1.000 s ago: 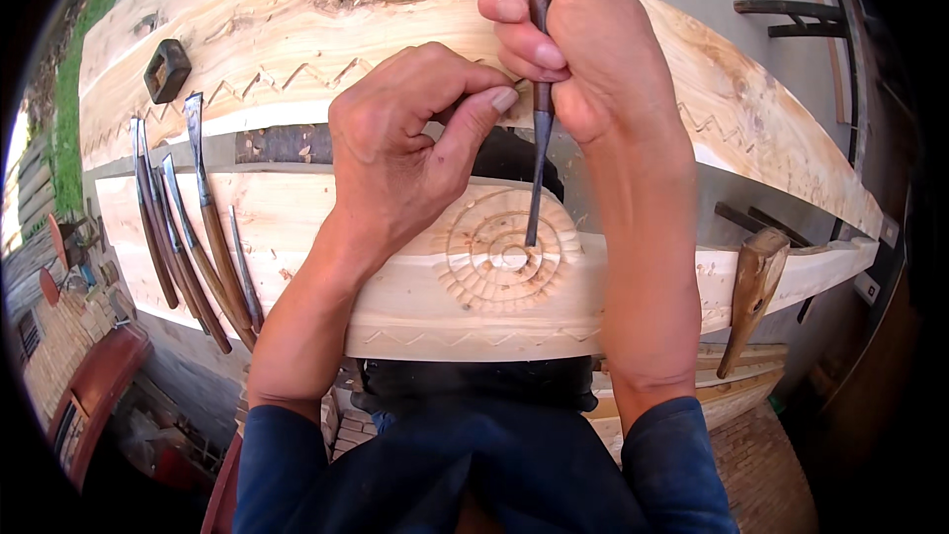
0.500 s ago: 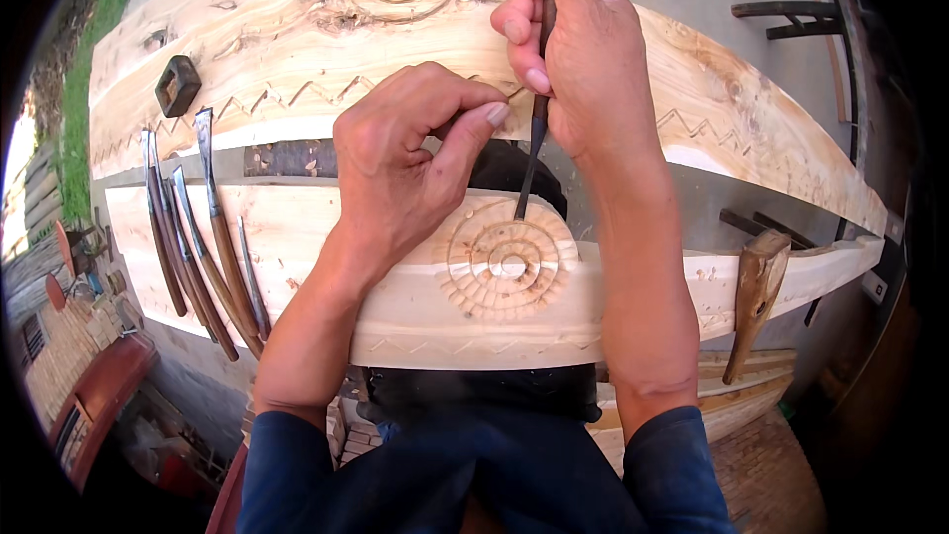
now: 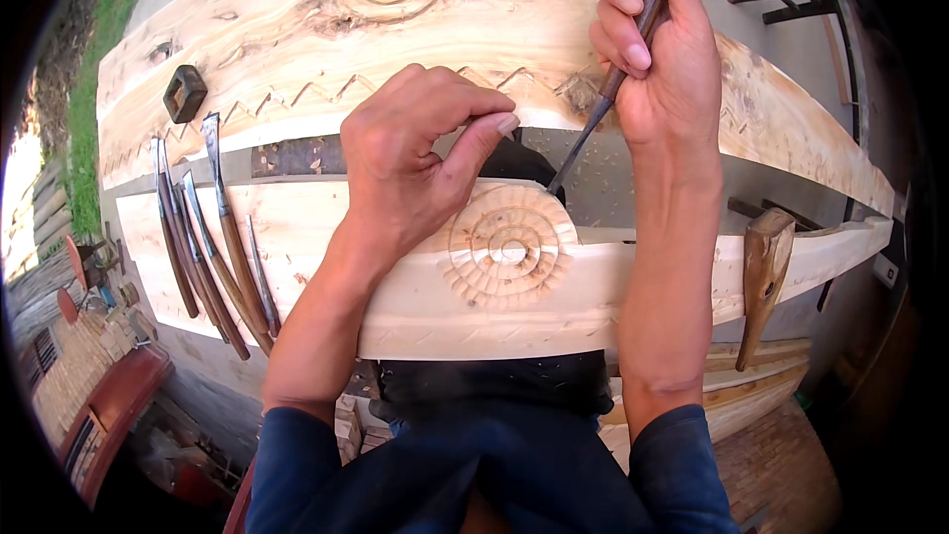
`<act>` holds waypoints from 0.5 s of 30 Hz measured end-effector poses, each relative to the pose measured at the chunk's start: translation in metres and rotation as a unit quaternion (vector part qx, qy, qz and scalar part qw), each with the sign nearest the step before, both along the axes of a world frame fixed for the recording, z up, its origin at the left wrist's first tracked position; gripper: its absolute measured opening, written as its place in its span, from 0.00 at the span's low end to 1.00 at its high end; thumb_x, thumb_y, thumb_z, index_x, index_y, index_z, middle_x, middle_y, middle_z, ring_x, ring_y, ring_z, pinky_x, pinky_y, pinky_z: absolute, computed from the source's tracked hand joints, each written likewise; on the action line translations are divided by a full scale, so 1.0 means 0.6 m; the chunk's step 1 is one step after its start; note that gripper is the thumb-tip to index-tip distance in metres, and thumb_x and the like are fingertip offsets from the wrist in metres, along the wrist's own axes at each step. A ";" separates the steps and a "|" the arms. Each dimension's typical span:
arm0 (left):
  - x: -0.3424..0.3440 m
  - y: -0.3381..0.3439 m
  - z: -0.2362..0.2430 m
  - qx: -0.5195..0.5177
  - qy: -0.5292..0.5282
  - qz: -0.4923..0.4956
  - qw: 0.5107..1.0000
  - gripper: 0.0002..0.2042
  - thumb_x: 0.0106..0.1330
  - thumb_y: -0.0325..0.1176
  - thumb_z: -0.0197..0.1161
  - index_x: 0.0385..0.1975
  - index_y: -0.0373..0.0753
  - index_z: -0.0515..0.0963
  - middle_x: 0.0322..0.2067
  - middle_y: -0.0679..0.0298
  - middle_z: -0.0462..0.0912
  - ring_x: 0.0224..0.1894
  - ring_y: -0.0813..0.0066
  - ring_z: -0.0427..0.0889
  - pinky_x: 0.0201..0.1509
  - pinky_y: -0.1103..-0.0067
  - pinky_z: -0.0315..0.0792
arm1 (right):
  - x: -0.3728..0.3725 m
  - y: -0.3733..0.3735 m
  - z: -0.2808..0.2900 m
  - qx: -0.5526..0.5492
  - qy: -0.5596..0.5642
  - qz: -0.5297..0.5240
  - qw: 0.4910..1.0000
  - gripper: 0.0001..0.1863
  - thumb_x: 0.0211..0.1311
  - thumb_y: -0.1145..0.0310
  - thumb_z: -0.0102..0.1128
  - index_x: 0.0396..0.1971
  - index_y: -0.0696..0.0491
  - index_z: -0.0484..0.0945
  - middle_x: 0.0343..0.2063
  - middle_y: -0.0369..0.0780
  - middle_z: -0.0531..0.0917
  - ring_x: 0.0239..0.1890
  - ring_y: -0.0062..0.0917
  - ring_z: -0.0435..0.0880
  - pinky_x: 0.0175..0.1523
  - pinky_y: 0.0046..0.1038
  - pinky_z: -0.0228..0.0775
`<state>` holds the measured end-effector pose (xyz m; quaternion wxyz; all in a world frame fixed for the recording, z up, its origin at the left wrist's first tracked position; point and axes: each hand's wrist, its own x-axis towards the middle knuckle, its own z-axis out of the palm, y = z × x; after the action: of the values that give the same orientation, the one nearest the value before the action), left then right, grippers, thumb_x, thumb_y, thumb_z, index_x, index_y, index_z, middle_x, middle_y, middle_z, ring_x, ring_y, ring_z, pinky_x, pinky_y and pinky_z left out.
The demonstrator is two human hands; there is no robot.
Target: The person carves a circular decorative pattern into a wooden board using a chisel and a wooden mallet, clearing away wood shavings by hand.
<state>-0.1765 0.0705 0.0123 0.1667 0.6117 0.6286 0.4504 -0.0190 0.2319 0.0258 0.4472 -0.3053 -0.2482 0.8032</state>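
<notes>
My right hand (image 3: 674,74) is wrapped round the dark wooden handle of a carving chisel (image 3: 591,121), which slants down to the left. Its blade tip is at the upper right rim of a carved spiral (image 3: 511,249); whether it touches the wood I cannot tell. That spiral, ringed with short radiating cuts, is on the near pale wooden board (image 3: 474,331). My left hand (image 3: 410,153) is bent over this board, left of the chisel. Thumb and forefinger meet in a pinch with nothing visible between them; the other fingers are curled out of sight.
Several chisels (image 3: 229,247) lie side by side on the board's left part. A wooden mallet (image 3: 767,272) rests at the right. Behind is a larger carved board (image 3: 297,54) with a zigzag line, bearing a dark hollow block (image 3: 185,94). A gap separates the boards.
My right hand has moved up and to the right with the chisel, which now tilts more. Its tip has shifted from the spiral's top to its upper right rim. My left hand has barely moved.
</notes>
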 end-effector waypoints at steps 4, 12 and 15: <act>0.009 0.005 0.005 0.028 0.069 -0.056 0.996 0.09 0.59 0.26 0.80 0.39 0.40 0.93 0.34 0.63 0.90 0.39 0.65 0.84 0.44 0.72 0.77 | -0.018 -0.008 0.011 0.012 -0.008 0.010 1.000 0.20 0.89 0.50 0.51 0.38 0.50 0.75 0.23 0.36 0.76 0.13 0.17 0.64 0.17 0.18 0.54; 0.014 0.006 0.004 0.017 0.106 -0.079 0.991 0.12 0.52 0.32 0.83 0.37 0.44 0.93 0.34 0.68 0.87 0.40 0.64 0.81 0.45 0.69 0.75 | -0.038 -0.019 0.011 0.048 -0.061 0.024 0.997 0.21 0.88 0.48 0.50 0.37 0.50 0.74 0.22 0.35 0.76 0.13 0.16 0.64 0.18 0.19 0.54; 0.014 0.005 0.003 0.015 0.108 -0.077 0.991 0.11 0.52 0.32 0.83 0.36 0.44 0.93 0.33 0.68 0.87 0.39 0.64 0.80 0.46 0.69 0.75 | -0.043 -0.022 0.007 0.048 -0.065 0.022 0.997 0.21 0.89 0.49 0.50 0.37 0.50 0.73 0.21 0.35 0.76 0.13 0.15 0.64 0.17 0.18 0.54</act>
<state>-0.1680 0.0736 0.0144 0.1226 0.7060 0.5870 0.3768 -0.0449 0.2188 0.0298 0.4267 -0.3294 -0.3212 0.7787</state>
